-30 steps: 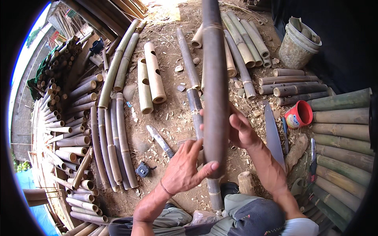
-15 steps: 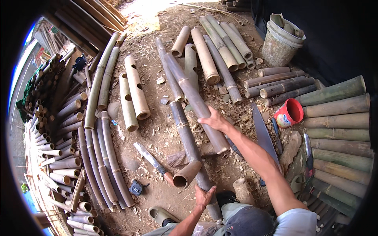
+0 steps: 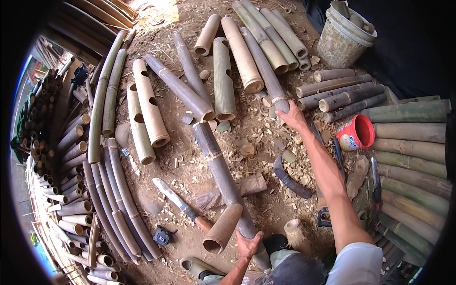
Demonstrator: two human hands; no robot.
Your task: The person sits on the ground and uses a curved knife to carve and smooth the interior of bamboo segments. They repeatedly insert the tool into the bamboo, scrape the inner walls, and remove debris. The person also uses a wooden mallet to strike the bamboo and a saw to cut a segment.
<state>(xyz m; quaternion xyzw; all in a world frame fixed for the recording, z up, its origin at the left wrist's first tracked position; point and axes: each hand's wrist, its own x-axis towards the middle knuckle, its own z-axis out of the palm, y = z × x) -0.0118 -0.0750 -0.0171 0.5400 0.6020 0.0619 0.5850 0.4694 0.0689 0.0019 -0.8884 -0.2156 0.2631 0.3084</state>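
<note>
Bamboo pole, dark, slants mid-floor across a wood block, left hand wrapped round it toward its near end. Right hand is out at the near end of a second dark pole; from where I stand, can't tell if its fingers close. Short tube sits beside left hand.

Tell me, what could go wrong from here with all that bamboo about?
The right hand is at the near end of a grey pole; dragging that could knock the pale tube alongside. The short tube appears to lean on the dark pole under the left hand, so it might roll. The knife lies bare-bladed; a careless reach might cut.
</note>
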